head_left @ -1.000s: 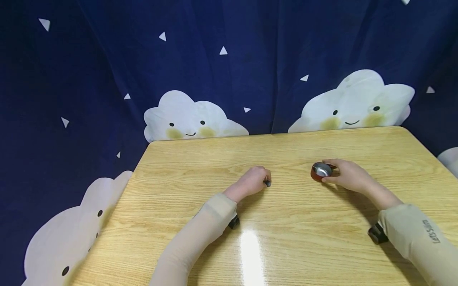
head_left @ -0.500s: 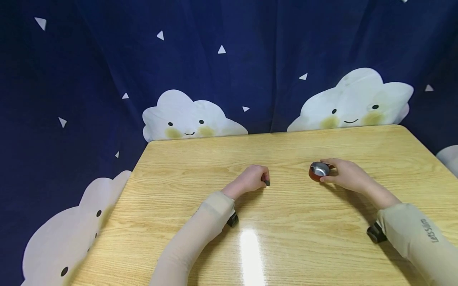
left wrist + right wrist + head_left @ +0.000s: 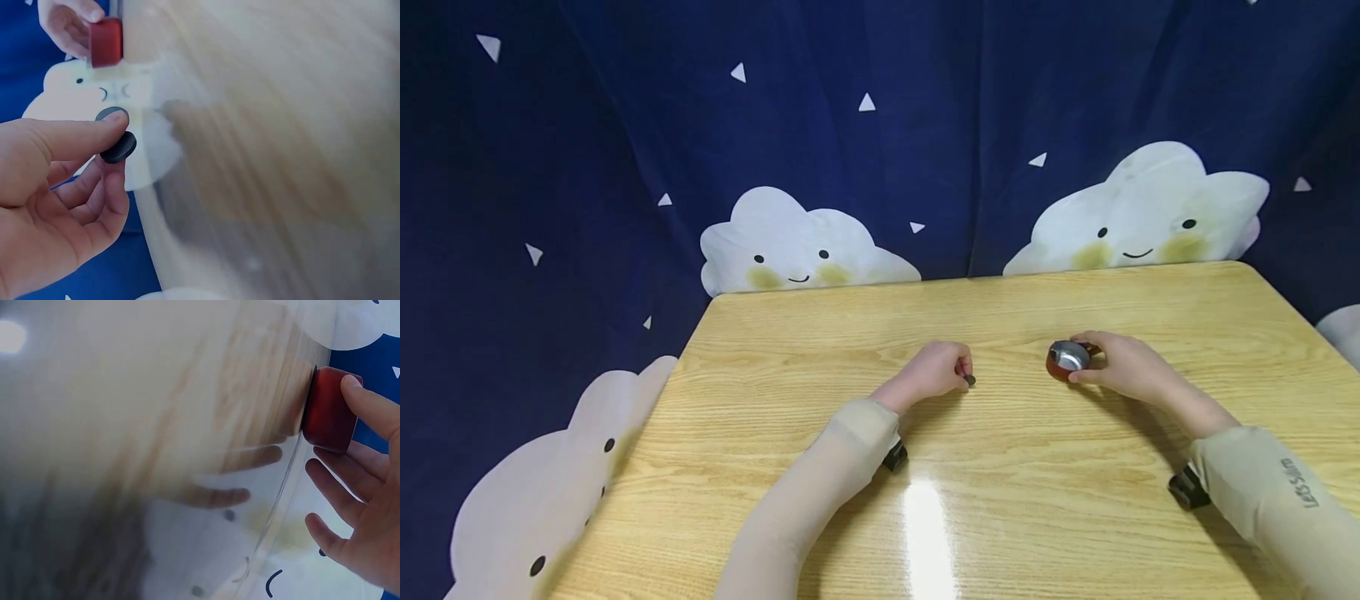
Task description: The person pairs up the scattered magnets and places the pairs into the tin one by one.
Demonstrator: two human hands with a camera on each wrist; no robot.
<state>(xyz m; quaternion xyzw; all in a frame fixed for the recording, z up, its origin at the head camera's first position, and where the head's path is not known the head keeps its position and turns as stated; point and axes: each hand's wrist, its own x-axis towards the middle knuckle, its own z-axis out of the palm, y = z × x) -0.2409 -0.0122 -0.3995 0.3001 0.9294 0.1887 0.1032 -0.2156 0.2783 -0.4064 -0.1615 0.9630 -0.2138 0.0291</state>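
Observation:
My left hand (image 3: 942, 369) is over the middle of the table, pinching dark discs between thumb and fingertips. Up close in the left wrist view, one black disc (image 3: 119, 148) tilts below the thumb tip and a second black disc (image 3: 112, 114) lies partly behind the thumb. To the right, my right hand (image 3: 1126, 365) holds a small red cup (image 3: 1060, 370) with a shiny silver inside. The thumb presses one side of it, as the right wrist view shows, while the lower fingers spread away from its red wall (image 3: 331, 412). The cup's open top faces up.
The light wood table (image 3: 820, 342) is glossy, with a bright reflection (image 3: 927, 533) near the front. Behind it hangs a dark blue curtain (image 3: 820, 133) with white clouds and triangles. A black wrist camera (image 3: 1189, 487) sits under the right sleeve.
My left hand has shifted slightly right and away from me, and more of a dark disc shows at its fingertips. The right hand and the red cup stay almost in place.

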